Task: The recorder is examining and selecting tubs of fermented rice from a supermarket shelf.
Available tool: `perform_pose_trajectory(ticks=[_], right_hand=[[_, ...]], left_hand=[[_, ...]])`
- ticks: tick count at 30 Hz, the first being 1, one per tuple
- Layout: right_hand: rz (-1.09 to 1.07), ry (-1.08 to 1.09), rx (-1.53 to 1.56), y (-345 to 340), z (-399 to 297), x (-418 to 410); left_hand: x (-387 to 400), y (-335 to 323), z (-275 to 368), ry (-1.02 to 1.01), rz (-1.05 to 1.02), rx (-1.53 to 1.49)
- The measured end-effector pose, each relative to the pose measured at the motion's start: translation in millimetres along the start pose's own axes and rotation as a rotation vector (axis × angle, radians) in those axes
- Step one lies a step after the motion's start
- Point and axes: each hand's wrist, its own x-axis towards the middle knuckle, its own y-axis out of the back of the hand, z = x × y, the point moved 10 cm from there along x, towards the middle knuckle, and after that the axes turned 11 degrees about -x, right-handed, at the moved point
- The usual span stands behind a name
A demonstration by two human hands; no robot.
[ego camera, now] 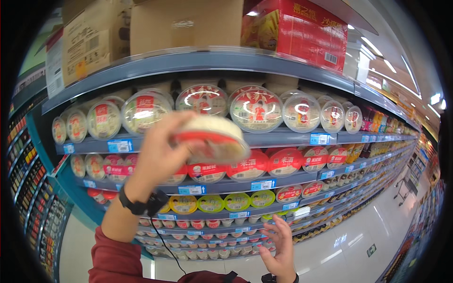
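My left hand (pixel 164 148) grips a round clear plastic tub with a red label and pale contents (pixel 216 139), tilted lid side down, in front of the shelf unit. Behind it, a row of similar round tubs stands on edge with lids facing out, among them one with a red figure on its lid (pixel 257 109). Red-lidded tubs (pixel 247 165) line the shelf below. Lower down, to the right, my right hand (pixel 279 244) is raised with its fingers apart, holding nothing, in front of the lower shelves.
Cardboard cartons (pixel 185 24) and a red box (pixel 311 35) stand on the top shelf. Blue price tags run along the shelf edge (pixel 293 139). Bottles fill shelves at the far left (pixel 32 159). A cart (pixel 405 187) stands farther down the aisle at right.
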Motion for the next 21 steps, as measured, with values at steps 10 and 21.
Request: perform_pose_trajectory(ticks=[10,21], right_hand=[[0.014,0.019,0.007,-24.2,24.9,8.3],[-0.1,0.047,-0.024,-9.1,48.9,33.7]], left_hand=[[70.5,9.4,-47.3,-0.071,0.192,0.39],[76.9,-7.5,-54.1,-0.144,0.095,0.708]])
